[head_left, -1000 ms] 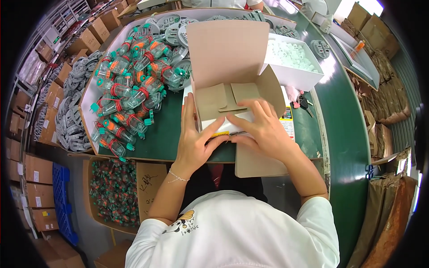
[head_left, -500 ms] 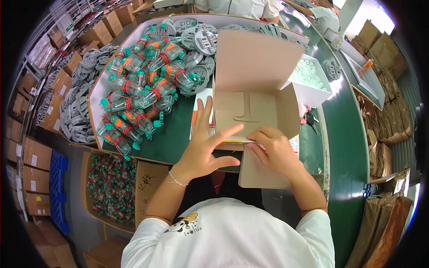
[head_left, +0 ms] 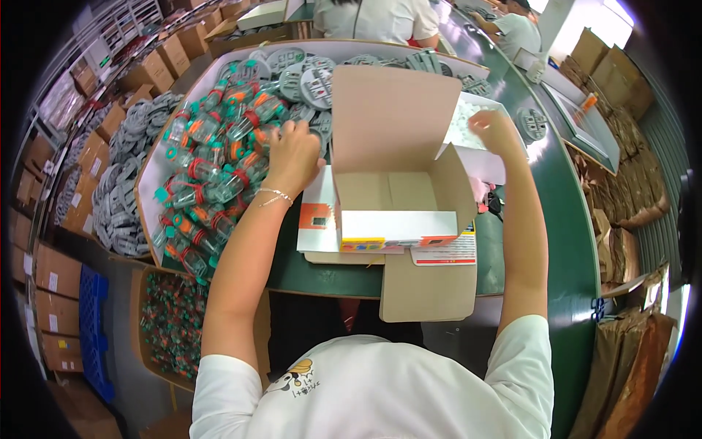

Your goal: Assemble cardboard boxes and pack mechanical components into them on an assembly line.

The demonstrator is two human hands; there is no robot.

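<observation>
My left hand (head_left: 295,156) is at the right edge of a pile of clear bottles (head_left: 208,170) with green and orange parts and red cords. Its fingers curl downward with their tips hidden; I cannot make out what they hold. Over at the right, my right hand (head_left: 491,133) is blurred by motion above a white box (head_left: 488,165) of small white pieces (head_left: 466,124). Between my arms stands an open cardboard box (head_left: 398,219), white and printed outside, brown inside. Its large flap (head_left: 395,110) rises at the back; another flap (head_left: 430,289) hangs toward me.
Grey round discs (head_left: 316,84) lie behind the bottles. Flat printed cartons (head_left: 316,216) lie under the open box on the green table (head_left: 563,241). A carton of small bottles (head_left: 172,314) stands at lower left. Two people (head_left: 376,20) are across the table.
Both hands have left the box's front edge. The left moved up and left to the bottles, the right up and right to the white box. The open box now shows its printed front.
</observation>
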